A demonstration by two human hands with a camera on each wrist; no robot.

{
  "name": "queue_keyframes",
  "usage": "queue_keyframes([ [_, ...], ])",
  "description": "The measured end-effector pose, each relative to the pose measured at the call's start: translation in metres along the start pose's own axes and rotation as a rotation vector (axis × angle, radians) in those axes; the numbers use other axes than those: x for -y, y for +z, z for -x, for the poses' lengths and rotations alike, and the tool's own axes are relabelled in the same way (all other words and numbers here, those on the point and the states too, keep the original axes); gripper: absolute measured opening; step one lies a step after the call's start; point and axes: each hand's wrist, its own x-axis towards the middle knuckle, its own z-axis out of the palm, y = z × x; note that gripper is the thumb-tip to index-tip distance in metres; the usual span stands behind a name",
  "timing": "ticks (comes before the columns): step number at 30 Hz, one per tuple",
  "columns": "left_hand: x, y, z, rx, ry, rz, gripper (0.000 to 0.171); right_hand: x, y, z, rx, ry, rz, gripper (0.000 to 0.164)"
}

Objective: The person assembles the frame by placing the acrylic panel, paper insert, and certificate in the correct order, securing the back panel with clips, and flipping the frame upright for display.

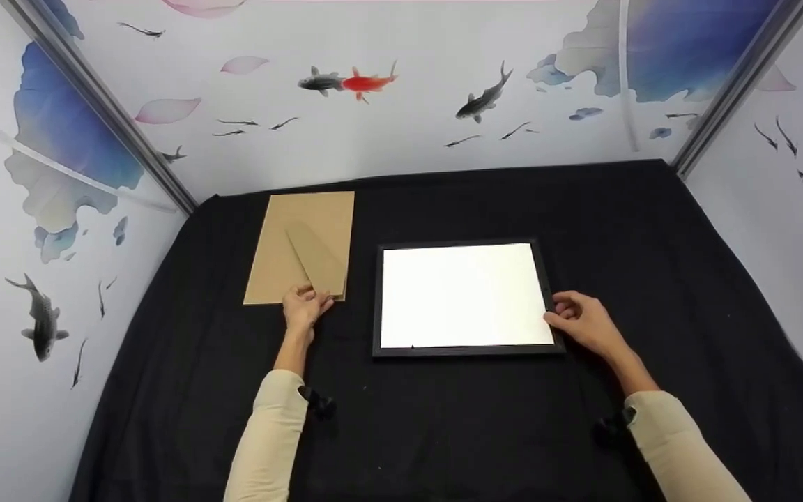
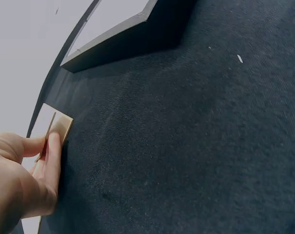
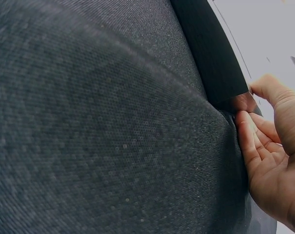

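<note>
A tan backing board (image 1: pixel 268 258) lies on the black cloth at the left, with a tapered stand flap (image 1: pixel 318 261) on its face. At the board's near edge my left hand (image 1: pixel 302 307) pinches the flap's wide end between thumb and fingers. To the right lies a black picture frame (image 1: pixel 468 352) around a bright white panel (image 1: pixel 464 296). My right hand (image 1: pixel 586 322) grips the frame's right side, thumb on its top edge and fingers curled against the outer side. The right wrist view shows the thumb (image 3: pixel 271 90) on the frame's edge.
Black cloth (image 1: pixel 443 425) covers the table, with a few small light specks on it. White panels (image 1: pixel 415 125) printed with fish and petals rise at the back and both sides, joined by metal corner posts (image 1: pixel 743 90). A strip of cloth separates board and frame.
</note>
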Motion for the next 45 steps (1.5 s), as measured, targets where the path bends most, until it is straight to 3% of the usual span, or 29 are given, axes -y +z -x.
queue_keyframes([
  [5, 0.0, -0.002, 0.001, 0.008, -0.026, 0.077, 0.051, 0.0, 0.001, 0.0, 0.005, 0.0, -0.006, 0.045],
  [11, -0.006, -0.004, 0.004, 0.041, 0.005, 0.113, 0.045, 0.001, 0.0, 0.001, 0.0, -0.001, -0.002, 0.045],
  [21, -0.026, -0.023, 0.017, 0.127, 0.136, 0.095, 0.044, 0.003, -0.001, 0.002, 0.004, -0.032, -0.016, 0.046],
  [31, -0.055, -0.048, 0.033, 0.208, 0.35, 0.031, 0.044, 0.001, -0.004, 0.001, 0.024, -0.014, -0.005, 0.048],
  [39, -0.067, -0.045, 0.037, 0.248, 0.476, 0.045, 0.043, 0.01, -0.021, -0.003, 0.147, 0.022, -0.01, 0.057],
  [45, -0.067, -0.038, 0.038, 0.29, 0.51, 0.06, 0.041, 0.019, -0.03, -0.01, 0.232, 0.036, -0.017, 0.056],
])
